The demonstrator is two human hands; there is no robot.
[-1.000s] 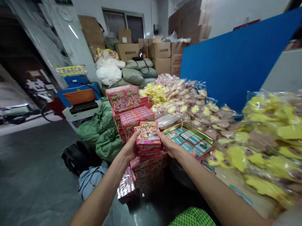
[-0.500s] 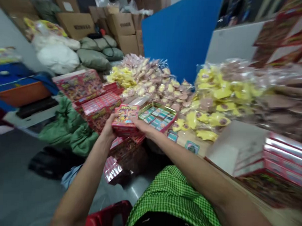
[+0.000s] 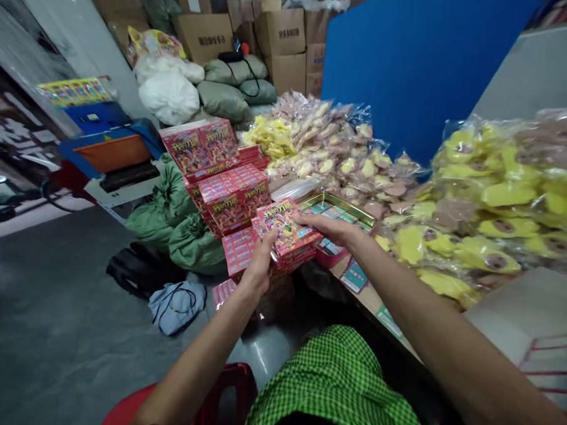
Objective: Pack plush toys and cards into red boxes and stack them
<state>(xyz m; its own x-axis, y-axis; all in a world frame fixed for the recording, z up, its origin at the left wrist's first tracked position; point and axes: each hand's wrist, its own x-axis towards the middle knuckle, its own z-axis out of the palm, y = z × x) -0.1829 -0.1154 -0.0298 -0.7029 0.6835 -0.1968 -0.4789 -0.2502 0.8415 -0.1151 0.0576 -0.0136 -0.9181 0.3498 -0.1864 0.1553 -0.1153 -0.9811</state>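
1. Since the last look, the red box (image 3: 285,232) has shifted a little nearer the tin tray and tilts more, one corner raised, and the whole view has swung with the person's head.
2. That box sits between the two hands, held up above a lower heap of red boxes, its bright printed face upward.
3. On the person's left hand (image 3: 260,266), the fingers (image 3: 267,244) are clenched against the box's lower side.
4. The right hand (image 3: 332,230) lies across the box's upper edge, its fingers (image 3: 306,218) closed on it, so both hands are grasping it.
5. Just past the right hand, the tin tray (image 3: 347,210) holds small teal cards, and its near corner is partly hidden behind the box.
6. More loose cards (image 3: 354,277) lie on the desk (image 3: 368,301) beneath the right forearm.
7. Left of the hands rises a stack of red boxes (image 3: 228,197), with green sacks (image 3: 161,207) against it.
8. Clear bags of yellow and pink goods (image 3: 495,197) are heaped along the desk to the right, in front of a blue board (image 3: 412,68).
9. Cardboard cartons (image 3: 279,34) stand behind the pale sacks (image 3: 223,97) at the back.
10. Below, a red stool (image 3: 231,392) sits on the floor beside a green checked cloth (image 3: 337,384).
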